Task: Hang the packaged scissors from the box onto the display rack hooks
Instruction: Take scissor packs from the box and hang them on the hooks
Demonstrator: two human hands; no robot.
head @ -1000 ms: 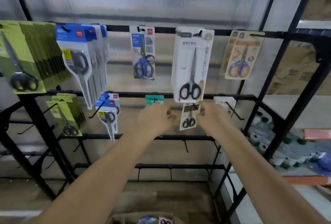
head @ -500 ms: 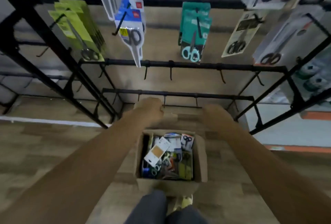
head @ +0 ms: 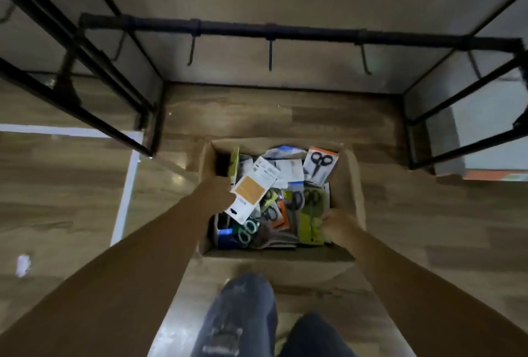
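Note:
An open cardboard box (head: 355, 185) sits on the floor below me, filled with several packaged scissors. My left hand (head: 217, 194) is at the box's left side and holds the left edge of a white and orange package (head: 253, 188); its fingertips are hidden under the card. At the box's near right corner, my right hand (head: 337, 226) pinches the edge of a yellow-green scissors package (head: 310, 224). A package with black scissors (head: 320, 164) leans at the far right. Beyond the box, the rack's lowest black bar (head: 285, 31) carries empty hooks (head: 270, 55).
Black rack frames stand at the left (head: 85, 94) and the right (head: 457, 99) of the box. My knees in jeans (head: 243, 314) are just in front of the box. The floor is wood-pattern, with a white line (head: 125, 185) at the left.
The view has swung from the rack's upper rows down to the floor box. Both hands dropped from the hooks into the box and took hold of packages.

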